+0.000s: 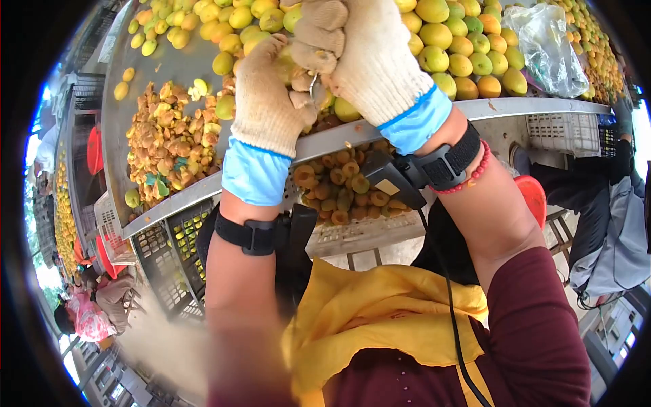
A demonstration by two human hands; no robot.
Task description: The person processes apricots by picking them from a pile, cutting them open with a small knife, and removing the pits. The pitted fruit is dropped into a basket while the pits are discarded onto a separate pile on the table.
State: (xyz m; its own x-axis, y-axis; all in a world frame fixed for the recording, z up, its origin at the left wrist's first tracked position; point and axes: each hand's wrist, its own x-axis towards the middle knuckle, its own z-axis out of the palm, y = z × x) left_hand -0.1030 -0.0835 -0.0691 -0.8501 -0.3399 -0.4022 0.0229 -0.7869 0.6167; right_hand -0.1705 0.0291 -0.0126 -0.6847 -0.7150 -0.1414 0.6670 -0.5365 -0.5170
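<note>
Both my hands wear white knit gloves with blue cuffs and meet over the front edge of a metal table [536,107]. My left hand [268,102] is closed around a yellow-green fruit [285,68], mostly hidden by the fingers. My right hand [366,57] is fisted right against it, and a small metal tool [313,84] pokes out from the fist towards the fruit. Black straps with small devices sit on both wrists, and the right one also has a red bead bracelet [475,173].
A heap of whole yellow and green fruit [468,47] covers the table's right. Brown pits and scraps [166,146] lie at left. A clear plastic bag [546,47] rests far right. A crate of orange-brown pieces [339,186] sits under the edge. Another person [603,203] sits right, near a red stool [534,197].
</note>
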